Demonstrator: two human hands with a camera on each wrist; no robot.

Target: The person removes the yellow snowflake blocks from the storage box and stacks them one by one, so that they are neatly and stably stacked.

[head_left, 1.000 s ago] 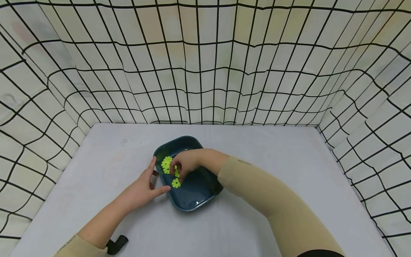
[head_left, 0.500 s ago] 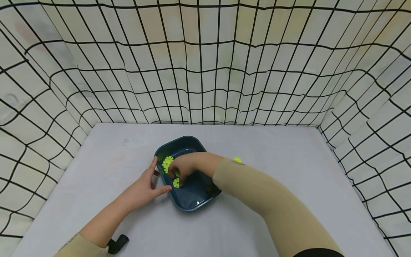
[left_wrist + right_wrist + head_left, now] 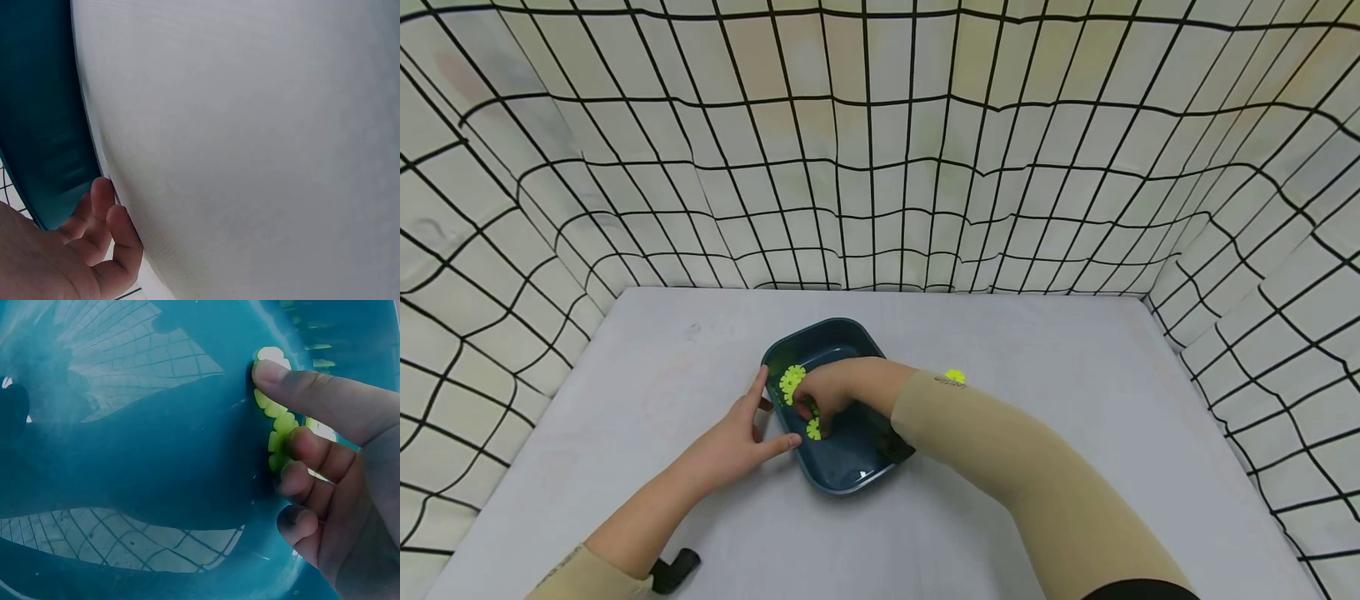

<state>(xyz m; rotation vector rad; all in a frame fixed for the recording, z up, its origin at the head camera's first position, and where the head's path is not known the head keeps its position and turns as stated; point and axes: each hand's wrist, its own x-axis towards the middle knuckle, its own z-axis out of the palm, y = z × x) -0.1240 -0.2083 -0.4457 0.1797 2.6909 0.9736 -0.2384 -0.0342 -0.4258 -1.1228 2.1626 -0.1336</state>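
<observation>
A dark teal tray [image 3: 850, 458] stands on the white table, holding several yellow-green notched plastic discs [image 3: 791, 383]. My left hand [image 3: 739, 437] steadies its left side, thumb and index finger spread along the rim. In the left wrist view, other fingertips [image 3: 103, 190] rest against the tray's outer wall. My right hand [image 3: 835, 387] reaches inside the tray with curled fingers. In the right wrist view, its thumb presses on one notched disc [image 3: 270, 405], and its fingertips touch another notched disc [image 3: 282, 440]. The palm hides part of the discs in the head view.
Another yellow-green disc [image 3: 955, 376] lies on the table [image 3: 1060, 375] beyond the right sleeve. A black object [image 3: 676, 571] sits by the left wrist. Black netting [image 3: 880, 167] over pale walls encloses the back and sides.
My right hand and forearm have shifted slightly left and down within the tray, uncovering the disc on the table behind the sleeve. The lower disc has moved slightly; the left hand stays at the rim.
</observation>
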